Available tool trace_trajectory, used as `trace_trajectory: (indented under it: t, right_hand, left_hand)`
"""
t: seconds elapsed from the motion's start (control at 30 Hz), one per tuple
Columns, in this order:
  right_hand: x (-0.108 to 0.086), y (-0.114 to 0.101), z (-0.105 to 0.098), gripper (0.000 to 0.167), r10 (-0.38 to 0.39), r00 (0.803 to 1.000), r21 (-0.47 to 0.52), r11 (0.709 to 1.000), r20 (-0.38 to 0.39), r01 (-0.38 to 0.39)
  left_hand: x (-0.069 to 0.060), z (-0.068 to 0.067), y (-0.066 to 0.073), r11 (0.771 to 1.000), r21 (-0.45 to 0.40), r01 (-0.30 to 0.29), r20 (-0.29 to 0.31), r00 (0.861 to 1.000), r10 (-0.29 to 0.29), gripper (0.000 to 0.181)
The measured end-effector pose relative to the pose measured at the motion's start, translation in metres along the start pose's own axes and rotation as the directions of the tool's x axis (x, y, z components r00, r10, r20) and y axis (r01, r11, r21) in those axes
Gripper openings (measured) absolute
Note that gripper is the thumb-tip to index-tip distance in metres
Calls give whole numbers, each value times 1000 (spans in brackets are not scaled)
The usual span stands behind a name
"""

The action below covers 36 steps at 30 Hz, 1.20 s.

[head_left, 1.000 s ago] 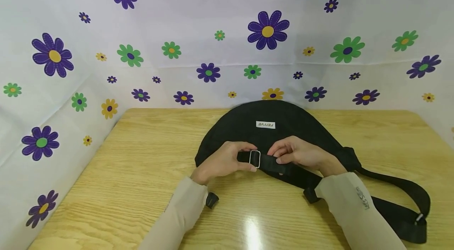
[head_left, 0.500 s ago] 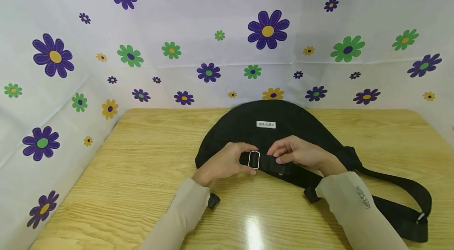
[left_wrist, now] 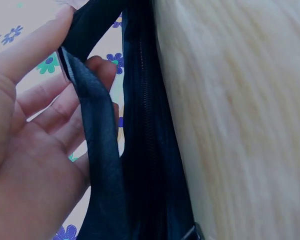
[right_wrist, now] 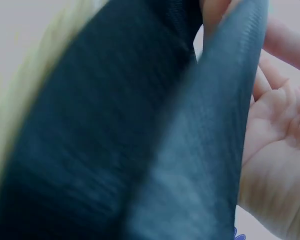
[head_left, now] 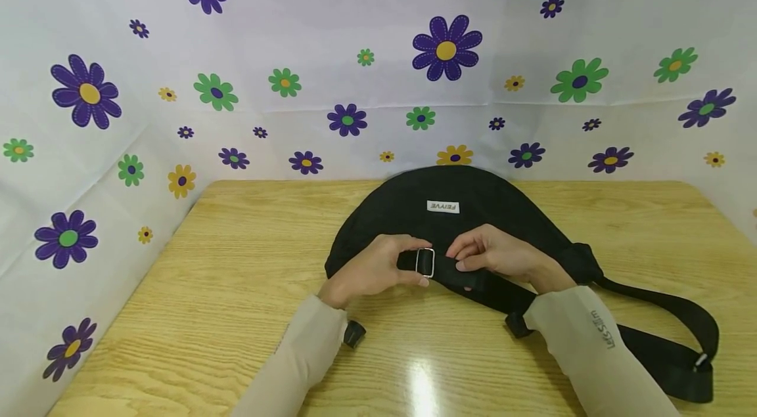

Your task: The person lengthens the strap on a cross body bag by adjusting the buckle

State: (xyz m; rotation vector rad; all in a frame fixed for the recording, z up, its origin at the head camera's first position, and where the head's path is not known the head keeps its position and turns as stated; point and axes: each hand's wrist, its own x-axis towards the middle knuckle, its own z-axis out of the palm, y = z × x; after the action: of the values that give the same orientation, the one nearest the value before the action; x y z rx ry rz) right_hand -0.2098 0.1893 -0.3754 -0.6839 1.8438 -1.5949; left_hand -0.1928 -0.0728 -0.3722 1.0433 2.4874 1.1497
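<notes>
A black crescent-shaped waist bag [head_left: 402,213] with a white label [head_left: 443,207] lies flat at the back of the table. In front of it, my left hand [head_left: 369,271] pinches a silver metal strap buckle [head_left: 433,263] between thumb and fingers. The black webbing strap [head_left: 473,278] runs through this buckle. Just to the right, my right hand [head_left: 503,258] pinches the strap between thumb and fingertips. From the left wrist, the strap [left_wrist: 102,145] hangs from the buckle beside a zipper [left_wrist: 144,75]. Close strap fabric [right_wrist: 200,150] hides part of the right fingers in the right wrist view.
A black clip end [head_left: 354,334] lies by the left sleeve. Another black buckle piece [head_left: 518,325] sits at the right cuff. The strap's loop [head_left: 698,325] spreads over the right side of the wooden table [head_left: 225,285]. A flower-printed cloth [head_left: 378,29] stands behind.
Both hands keep their holds in almost the same place. The left hand and the buckle have shifted up very slightly since half a second ago; the bag has not moved.
</notes>
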Motion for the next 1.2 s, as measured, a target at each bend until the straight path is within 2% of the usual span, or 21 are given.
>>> trace_trajectory:
  t: [0.23, 0.4, 0.6, 0.77, 0.9, 1.2]
  right_hand:
    - [5, 1, 8, 16, -20, 996, -78, 997, -88, 13]
    - [9, -1, 16, 12, 7, 990, -55, 998, -144, -15]
    - [12, -5, 22, 8, -8, 991, -28, 1000, -137, 4]
    - [13, -6, 22, 9, 18, 990, 10, 1000, -141, -17]
    - [11, -3, 16, 11, 9, 994, 53, 999, -107, -3]
    - [0, 1, -1, 14, 15, 998, 20, 1000, -55, -14]
  left_hand:
    - [-2, -2, -1, 997, -72, -28, -44, 999, 25, 55]
    - [-3, -1, -1, 995, -95, -31, -51, 998, 26, 54]
    - [-2, 2, 1, 990, -139, -33, -40, 999, 28, 51]
    - [-1, 3, 1, 986, -161, -32, -42, 999, 26, 50]
    - [-1, 0, 0, 984, -169, -56, -55, 997, 47, 48]
    - [-3, -9, 1, 982, -189, -20, -98, 995, 1, 51]
